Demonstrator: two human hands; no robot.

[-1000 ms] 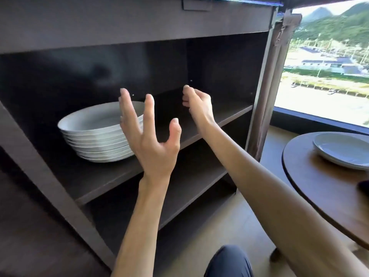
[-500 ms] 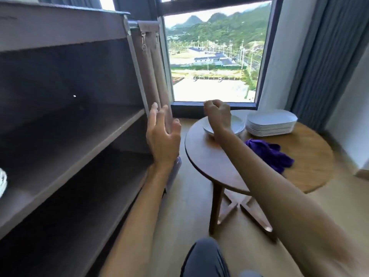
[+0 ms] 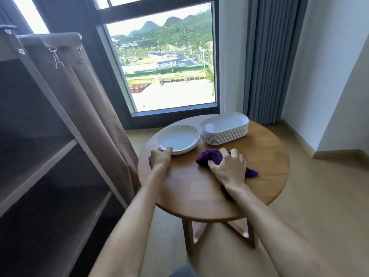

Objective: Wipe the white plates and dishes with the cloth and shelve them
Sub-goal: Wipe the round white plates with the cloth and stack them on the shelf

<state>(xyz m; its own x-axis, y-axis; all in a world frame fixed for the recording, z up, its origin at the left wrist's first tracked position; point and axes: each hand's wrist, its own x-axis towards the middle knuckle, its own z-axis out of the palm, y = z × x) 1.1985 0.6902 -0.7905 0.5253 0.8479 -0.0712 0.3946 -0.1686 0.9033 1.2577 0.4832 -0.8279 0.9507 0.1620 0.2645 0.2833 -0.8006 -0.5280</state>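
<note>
On the round wooden table [image 3: 199, 192] stand a small stack of round white dishes [image 3: 179, 137] and, to its right, a taller stack of oblong white plates [image 3: 225, 126]. My left hand [image 3: 159, 159] pinches the near rim of the top round dish. My right hand [image 3: 227, 166] grips the crumpled purple cloth [image 3: 207, 157], which lies on the table; part of the cloth is hidden under my hand and wrist.
A dark shelf cabinet [image 3: 36, 160] with a brown fabric cover [image 3: 83, 100] pulled aside stands on the left, close to the table edge. Behind the table are a tall window [image 3: 167, 66] and a grey curtain [image 3: 271, 56]. Wooden floor [image 3: 319, 196] lies to the right.
The view has swung from the cabinet shelf with stacked dishes to the table. Both hands came down: the left took the round dish's rim, the right closed on the cloth.
</note>
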